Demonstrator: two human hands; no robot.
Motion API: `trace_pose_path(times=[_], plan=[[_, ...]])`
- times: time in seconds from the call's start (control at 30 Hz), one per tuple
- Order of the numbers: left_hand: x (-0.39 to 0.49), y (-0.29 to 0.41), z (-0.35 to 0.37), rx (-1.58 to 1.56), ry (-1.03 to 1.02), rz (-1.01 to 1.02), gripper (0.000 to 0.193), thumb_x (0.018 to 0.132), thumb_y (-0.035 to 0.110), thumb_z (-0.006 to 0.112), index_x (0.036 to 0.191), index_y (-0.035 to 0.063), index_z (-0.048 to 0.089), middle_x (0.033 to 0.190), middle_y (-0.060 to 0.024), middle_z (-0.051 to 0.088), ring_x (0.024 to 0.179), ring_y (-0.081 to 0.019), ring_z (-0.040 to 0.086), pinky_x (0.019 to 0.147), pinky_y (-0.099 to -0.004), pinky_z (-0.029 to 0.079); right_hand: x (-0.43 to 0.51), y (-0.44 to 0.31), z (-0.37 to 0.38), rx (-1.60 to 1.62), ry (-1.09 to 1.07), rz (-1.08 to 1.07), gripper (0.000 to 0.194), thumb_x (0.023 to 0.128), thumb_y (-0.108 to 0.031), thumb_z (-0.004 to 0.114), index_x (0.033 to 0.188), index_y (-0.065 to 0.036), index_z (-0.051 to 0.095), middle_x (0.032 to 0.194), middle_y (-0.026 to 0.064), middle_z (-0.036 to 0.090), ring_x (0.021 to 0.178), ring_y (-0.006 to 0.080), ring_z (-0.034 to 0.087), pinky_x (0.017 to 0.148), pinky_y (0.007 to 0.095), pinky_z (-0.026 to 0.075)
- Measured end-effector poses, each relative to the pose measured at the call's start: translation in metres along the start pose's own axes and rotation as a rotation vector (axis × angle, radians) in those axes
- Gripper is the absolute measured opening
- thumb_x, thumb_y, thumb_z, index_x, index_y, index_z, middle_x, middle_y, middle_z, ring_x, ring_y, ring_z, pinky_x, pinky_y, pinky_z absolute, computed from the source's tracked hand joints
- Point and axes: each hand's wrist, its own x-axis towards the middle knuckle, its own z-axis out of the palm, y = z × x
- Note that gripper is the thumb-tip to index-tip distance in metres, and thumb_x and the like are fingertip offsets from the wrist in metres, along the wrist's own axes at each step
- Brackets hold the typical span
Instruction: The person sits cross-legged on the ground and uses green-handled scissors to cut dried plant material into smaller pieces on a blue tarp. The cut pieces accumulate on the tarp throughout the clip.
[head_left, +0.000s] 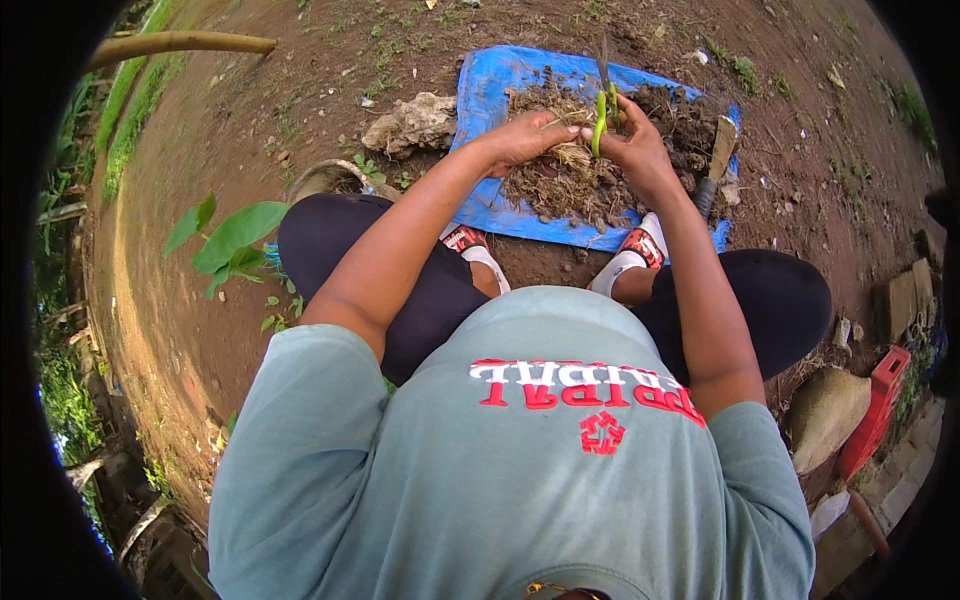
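My right hand (639, 146) holds green-handled scissors (600, 124), their blades pointing away from me. Close against it, my left hand (526, 142) pinches at a clump of dry, fibrous roots (571, 156); the fingertips of both hands nearly meet there. Exactly how much the left fingers grip is hard to see. Under the hands, loose soil and root matter (570, 193) lie heaped on a blue plastic tarp (487, 82). Darker clods of soil (675, 124) cover the tarp's right side. A broad-bladed knife (721, 150) with a dark handle rests at that side, near my right forearm.
A pale, rough rock (412, 124) sits left of the tarp, with a dirty round container (330, 176) by my left knee. Leafy plants (240, 236) grow beside it. A bamboo pole (187, 43) juts in at upper left. A red crate (874, 416) and large stone (829, 416) stand right.
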Motion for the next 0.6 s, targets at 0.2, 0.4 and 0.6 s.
trace_pose_path(times=[0.2,0.4,0.6], plan=[[0.002,-0.006,0.001,0.198,0.066,-0.053,0.084,0.094,0.066,0.048,0.142,-0.0034,0.042,0.147,-0.0236,0.043,0.137,-0.0307,0.039,0.112,-0.0442,0.031,-0.001,0.001,0.011,0.14,0.043,0.001,0.077,0.077,-0.009,0.082,0.143,-0.003,0.042,0.112,0.0072,0.054,0.094,0.0126,0.063,0.078,0.0259,0.052],[-0.006,0.0,0.009,-0.051,0.054,-0.09,0.083,0.095,0.063,0.049,0.149,0.0027,0.032,0.155,-0.0251,0.029,0.146,-0.0318,0.023,0.113,-0.0509,0.028,0.002,0.002,0.015,0.217,0.038,0.024,0.075,0.078,0.002,0.075,0.144,-0.001,0.039,0.115,0.0088,0.053,0.096,0.0133,0.065,0.079,0.0256,0.053],[-0.012,0.011,0.006,-0.202,0.085,0.026,0.089,0.088,0.039,0.074,0.148,-0.0064,0.027,0.142,-0.0225,0.048,0.13,-0.0233,0.049,0.103,-0.0354,0.042,-0.002,-0.005,0.012,0.185,0.039,0.015,0.077,0.078,-0.002,0.077,0.144,-0.001,0.039,0.118,0.0089,0.054,0.1,0.0143,0.064,0.081,0.0264,0.051]])
